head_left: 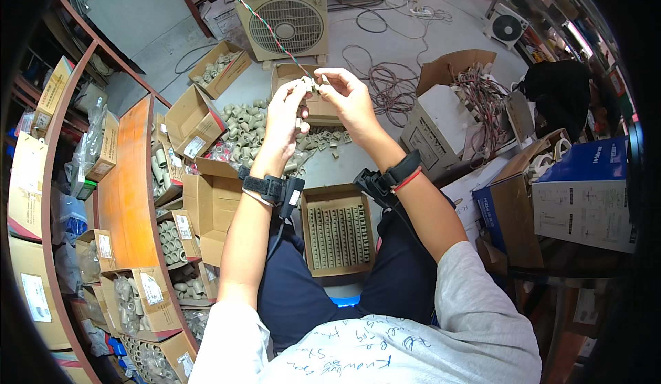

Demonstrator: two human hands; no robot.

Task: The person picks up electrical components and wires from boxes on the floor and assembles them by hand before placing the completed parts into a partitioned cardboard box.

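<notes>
My left hand (281, 112) is closed around several small beige plastic pieces (301, 121), some showing below its fingers. Close beside it, my right hand (348, 101) has thumb and fingers pinched at a similar small piece. A twisted wire (265, 24) of red, green and white strands comes down from above to the fingertips of both hands. Whether the wire runs through the pieces cannot be made out. Between my knees, an open cardboard box (372, 227) holds tight rows of small beige pieces (337, 236).
Loose beige pipe fittings (246, 126) lie heaped on the floor at left, among open cartons (195, 119). A box fan (286, 22) stands ahead. Coiled cable (385, 84) and a carton of wire bundles (478, 98) are at right. An orange board (124, 191) edges shelves at left.
</notes>
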